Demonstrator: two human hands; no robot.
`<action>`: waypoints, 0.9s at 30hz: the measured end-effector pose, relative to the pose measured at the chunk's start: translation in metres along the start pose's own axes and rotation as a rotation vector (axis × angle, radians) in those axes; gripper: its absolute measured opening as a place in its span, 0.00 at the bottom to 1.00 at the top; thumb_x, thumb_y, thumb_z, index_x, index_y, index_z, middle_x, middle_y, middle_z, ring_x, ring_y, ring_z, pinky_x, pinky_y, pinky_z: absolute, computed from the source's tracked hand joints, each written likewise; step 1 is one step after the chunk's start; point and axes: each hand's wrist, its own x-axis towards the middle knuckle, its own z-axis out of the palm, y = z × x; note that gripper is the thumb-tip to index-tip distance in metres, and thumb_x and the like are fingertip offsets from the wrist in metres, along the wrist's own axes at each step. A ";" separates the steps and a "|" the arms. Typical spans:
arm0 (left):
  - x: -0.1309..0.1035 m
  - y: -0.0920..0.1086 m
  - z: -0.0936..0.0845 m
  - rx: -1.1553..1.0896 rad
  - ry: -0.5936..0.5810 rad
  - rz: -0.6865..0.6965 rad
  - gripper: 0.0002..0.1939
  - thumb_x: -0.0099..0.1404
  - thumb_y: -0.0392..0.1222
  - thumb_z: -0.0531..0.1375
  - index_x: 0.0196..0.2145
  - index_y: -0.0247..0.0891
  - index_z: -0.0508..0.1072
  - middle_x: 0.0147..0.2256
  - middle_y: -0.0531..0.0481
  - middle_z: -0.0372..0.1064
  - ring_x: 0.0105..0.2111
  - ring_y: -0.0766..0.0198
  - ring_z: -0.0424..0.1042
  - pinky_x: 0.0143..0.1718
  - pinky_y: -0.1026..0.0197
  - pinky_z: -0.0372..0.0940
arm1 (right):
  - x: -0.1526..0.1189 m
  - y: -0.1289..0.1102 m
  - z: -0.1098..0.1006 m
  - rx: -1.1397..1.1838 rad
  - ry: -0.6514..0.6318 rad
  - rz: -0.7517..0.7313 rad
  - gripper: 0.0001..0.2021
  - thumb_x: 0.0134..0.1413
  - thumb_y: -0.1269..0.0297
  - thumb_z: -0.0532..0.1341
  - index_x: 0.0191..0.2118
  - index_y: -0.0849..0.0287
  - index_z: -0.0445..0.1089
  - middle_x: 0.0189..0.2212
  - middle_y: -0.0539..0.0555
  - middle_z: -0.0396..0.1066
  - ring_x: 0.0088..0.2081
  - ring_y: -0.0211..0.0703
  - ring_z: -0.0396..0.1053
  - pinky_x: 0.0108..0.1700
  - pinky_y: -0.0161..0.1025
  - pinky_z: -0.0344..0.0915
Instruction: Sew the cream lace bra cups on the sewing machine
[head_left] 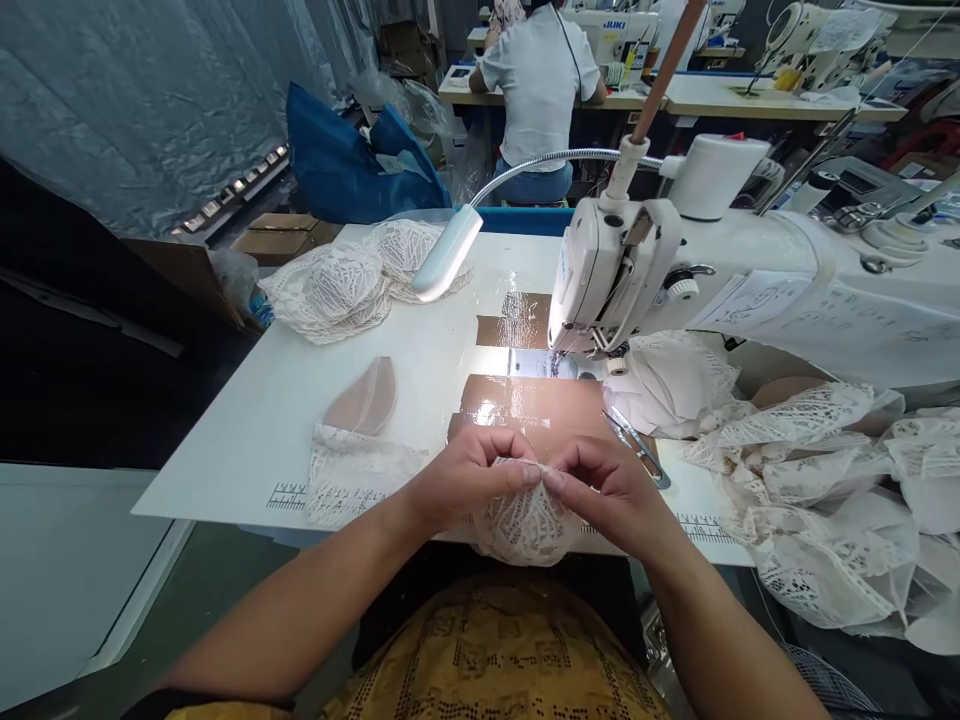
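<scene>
Between my two hands, at the front edge of the table, is a cream lace bra cup [527,522]. My left hand [487,465] pinches its upper edge from the left, and my right hand [600,485] pinches the same edge from the right, the fingertips almost meeting. The cup's rounded lace side hangs toward me, partly over the table edge. Just beyond my right hand lie metal thread snips [637,448]. To the left of my left hand rest a beige foam cup piece [367,398] and a flat lace piece [356,470].
A white sewing machine [622,260] stands at the right of the white table [247,440], its lamp [448,255] reaching left. Finished-looking lace cups [337,285] lie at back left. Lace pieces [832,500] pile at right. A person [536,100] sits farther back.
</scene>
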 end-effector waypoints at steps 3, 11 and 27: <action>0.000 0.009 -0.017 -0.130 0.117 -0.065 0.16 0.52 0.47 0.68 0.24 0.34 0.68 0.23 0.52 0.67 0.22 0.67 0.66 0.23 0.66 0.62 | 0.002 0.004 -0.010 0.026 0.014 0.034 0.10 0.56 0.56 0.62 0.32 0.58 0.71 0.28 0.50 0.70 0.28 0.36 0.65 0.30 0.33 0.62; 0.011 0.066 -0.049 1.061 0.780 0.563 0.10 0.62 0.42 0.60 0.24 0.36 0.71 0.21 0.55 0.63 0.22 0.69 0.61 0.24 0.66 0.59 | -0.002 0.003 -0.049 -0.109 0.235 0.096 0.10 0.56 0.55 0.60 0.36 0.56 0.72 0.35 0.52 0.74 0.36 0.42 0.69 0.37 0.37 0.65; 0.066 -0.002 0.023 1.782 0.111 0.331 0.12 0.65 0.36 0.53 0.29 0.29 0.73 0.27 0.38 0.68 0.32 0.51 0.66 0.30 0.51 0.63 | 0.052 0.018 -0.034 -0.829 0.043 -0.034 0.14 0.59 0.73 0.50 0.39 0.55 0.72 0.36 0.52 0.72 0.37 0.40 0.66 0.36 0.35 0.57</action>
